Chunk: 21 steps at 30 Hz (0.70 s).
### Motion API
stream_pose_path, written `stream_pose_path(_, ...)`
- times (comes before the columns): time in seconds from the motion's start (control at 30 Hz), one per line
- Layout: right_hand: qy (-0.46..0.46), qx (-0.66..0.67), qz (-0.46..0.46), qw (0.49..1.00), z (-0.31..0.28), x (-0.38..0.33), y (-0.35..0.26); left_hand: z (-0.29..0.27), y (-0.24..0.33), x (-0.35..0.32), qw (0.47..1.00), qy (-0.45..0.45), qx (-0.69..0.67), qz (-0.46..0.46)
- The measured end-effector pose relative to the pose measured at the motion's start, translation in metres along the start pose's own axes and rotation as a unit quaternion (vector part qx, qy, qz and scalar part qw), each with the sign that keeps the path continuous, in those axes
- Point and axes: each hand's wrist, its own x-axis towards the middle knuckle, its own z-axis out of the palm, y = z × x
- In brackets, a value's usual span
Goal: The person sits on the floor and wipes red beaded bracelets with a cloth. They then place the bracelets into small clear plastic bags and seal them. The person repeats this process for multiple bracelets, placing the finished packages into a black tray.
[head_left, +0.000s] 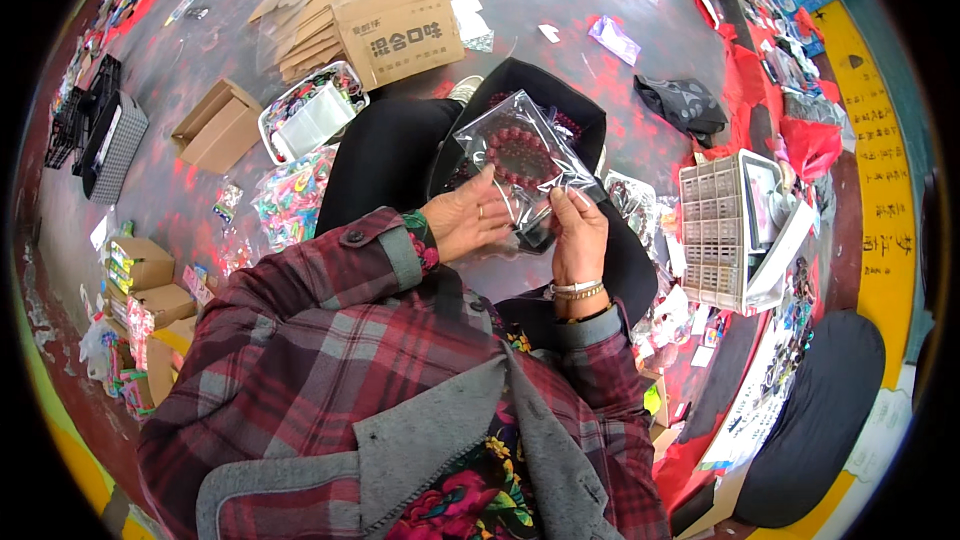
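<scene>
Head view: red-stained grey floor (560,0), scattered cardboard boxes (400,28)

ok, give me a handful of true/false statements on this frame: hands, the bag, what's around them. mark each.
1. Both hands hold one clear plastic bag with a ring of dark red beads inside. True: left hand and right hand grip its lower edge.
2. The right hand rests on the white slotted basket. False: the basket sits apart, to the person's right.
3. The left hand wears a ring. True.
4. The right wrist is bare. False: it carries bracelets.
5. A printed cardboard box lies on the floor beyond the hands. True.
6. The sleeves are plain blue. False: they are red and grey plaid.
</scene>
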Motion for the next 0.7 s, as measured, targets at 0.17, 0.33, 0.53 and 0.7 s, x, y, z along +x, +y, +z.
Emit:
stream_pose_path(0.17,-0.028,0.044,0.076,0.996,0.017,-0.02,0.014,0.0,0.004,0.004,0.986,-0.037,-0.052,0.153)
stream_pose_path(0.33,-0.233,-0.174,0.183,0.939,-0.011,-0.012,-0.003,-0.003,0.015,-0.006,0.986,-0.077,-0.056,0.134)
stream_pose_path(0.53,-0.121,-0.06,0.187,0.973,-0.02,0.005,-0.013,-0.008,0.009,-0.002,0.996,-0.018,0.021,0.084)
stream_pose_path(0.7,-0.076,0.06,0.148,0.984,-0.01,0.003,0.012,0.012,0.005,-0.013,0.997,0.015,0.057,0.055)
